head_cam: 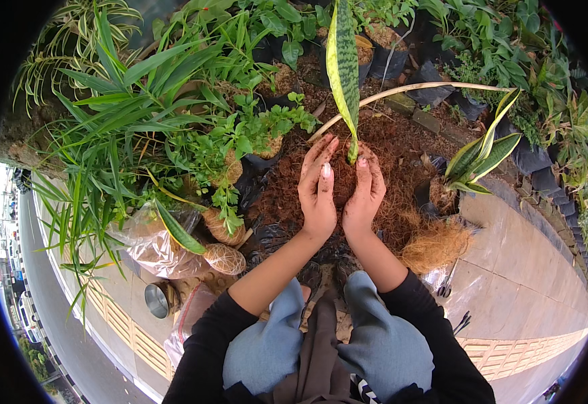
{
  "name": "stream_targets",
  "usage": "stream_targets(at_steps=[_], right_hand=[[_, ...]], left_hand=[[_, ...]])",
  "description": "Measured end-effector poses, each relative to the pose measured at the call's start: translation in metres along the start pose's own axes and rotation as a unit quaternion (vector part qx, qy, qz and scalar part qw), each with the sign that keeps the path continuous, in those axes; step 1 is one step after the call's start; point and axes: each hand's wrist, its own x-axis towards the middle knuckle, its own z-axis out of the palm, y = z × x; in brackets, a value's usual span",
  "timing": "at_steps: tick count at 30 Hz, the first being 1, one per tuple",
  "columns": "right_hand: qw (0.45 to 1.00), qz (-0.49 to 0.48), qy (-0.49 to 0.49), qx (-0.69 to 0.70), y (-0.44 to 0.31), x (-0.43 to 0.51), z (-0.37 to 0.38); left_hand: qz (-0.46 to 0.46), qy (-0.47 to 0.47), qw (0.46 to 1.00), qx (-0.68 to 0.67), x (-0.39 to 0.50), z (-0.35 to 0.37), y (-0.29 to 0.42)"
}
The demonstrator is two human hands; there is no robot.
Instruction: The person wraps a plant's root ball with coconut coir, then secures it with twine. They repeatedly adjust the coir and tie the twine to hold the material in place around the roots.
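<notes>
A single variegated snake plant leaf [343, 70] with a yellow edge stands upright between my hands. Its base sits in a clump of brown, fibrous soil [343, 179]. My left hand [319, 194] cups the clump from the left, fingers pointing away from me. From the other side, my right hand [364, 192] presses on it, thumb close to the leaf base. Soil clings to the fingers of both hands. Beneath and around them spreads a heap of loose reddish-brown growing medium [390, 156] on black plastic.
Two string-wrapped fibre balls, one in front [226, 258], lie left beside a clear plastic bag [158, 250] and a metal can [157, 300]. At right are coconut fibre [435, 245], scissors [444, 290] and a potted snake plant [480, 151]. A bent stick [415, 87] arches behind the leaf.
</notes>
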Motion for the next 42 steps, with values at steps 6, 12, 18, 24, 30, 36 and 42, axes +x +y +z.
stream_targets(at_steps=[6, 12, 18, 24, 30, 36, 42], right_hand=[[0.999, 0.004, 0.011, 0.032, 0.002, 0.0, 0.004], [0.999, -0.031, 0.02, -0.033, 0.006, 0.002, 0.009], [1.0, -0.008, 0.008, 0.005, 0.0, 0.009, 0.008], [0.961, 0.165, -0.018, 0.22, -0.014, 0.027, -0.008], [0.945, 0.243, -0.093, 0.198, -0.016, 0.027, -0.012], [0.972, 0.086, -0.2, -0.089, -0.015, 0.027, -0.006], [0.989, 0.073, -0.127, 0.027, -0.014, 0.015, -0.005]], left_hand=[[-0.032, 0.035, 0.999, -0.002, 0.003, 0.005, -0.001], [-0.064, 0.082, 0.994, -0.041, 0.002, 0.01, -0.002], [-0.06, 0.046, 0.997, -0.024, 0.005, 0.007, 0.003], [-0.234, 0.127, 0.907, -0.327, 0.016, -0.004, 0.021], [-0.473, 0.074, 0.784, -0.395, 0.028, -0.018, 0.015], [-0.464, 0.088, 0.781, -0.41, 0.016, -0.018, 0.006], [-0.438, 0.087, 0.783, -0.432, 0.019, -0.019, 0.008]])
